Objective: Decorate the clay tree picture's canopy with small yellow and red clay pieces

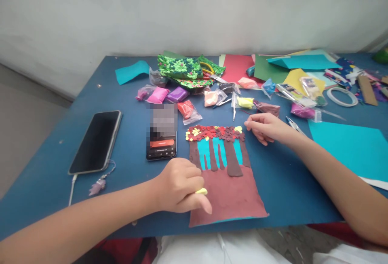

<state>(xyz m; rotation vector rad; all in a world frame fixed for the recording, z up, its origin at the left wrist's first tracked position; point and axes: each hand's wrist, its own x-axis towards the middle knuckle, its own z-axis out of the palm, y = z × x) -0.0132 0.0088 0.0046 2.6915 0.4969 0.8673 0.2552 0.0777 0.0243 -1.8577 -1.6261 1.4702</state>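
My left grip [182,185] pinches a yellow clay lump [201,191] between thumb and curled fingers, over the left edge of the clay picture [227,195], which lies on the blue surface [130,142]. My right grip [266,128] is just beside the picture's upper right corner; I cannot tell whether it pinches anything.

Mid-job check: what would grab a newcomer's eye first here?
Probably the clay picture at the table's front, its brown trunks topped by a red-and-yellow crown. Next, the left hand over its left side, holding yellow clay, and the right hand by its top right corner. Behind them sits a bright green leafy piece.
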